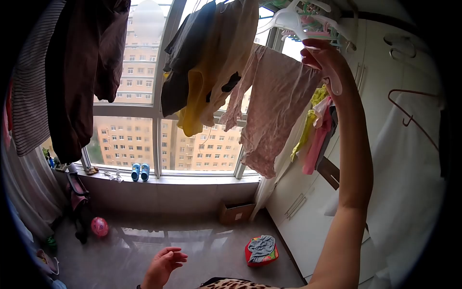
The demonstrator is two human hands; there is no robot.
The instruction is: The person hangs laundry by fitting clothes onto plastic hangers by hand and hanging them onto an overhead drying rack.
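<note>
My right hand [323, 59] is raised overhead and grips a white plastic hanger [293, 21] that carries a pale pink patterned garment [276, 106]. The garment hangs down to the left of my forearm. My left hand [163, 265] hangs low near my waist, fingers apart and holding nothing. More clothes hang along the line: a dark grey piece [185, 58], a yellow one [199, 96] and a cream one [236, 43].
Dark brown clothes [82, 72] and a striped piece [31, 91] hang at left. A red basin with laundry [261, 250], a cardboard box [236, 212] and a pink ball [99, 226] sit on the floor. Blue shoes [140, 171] stand on the sill. White cabinets [385, 96] line the right.
</note>
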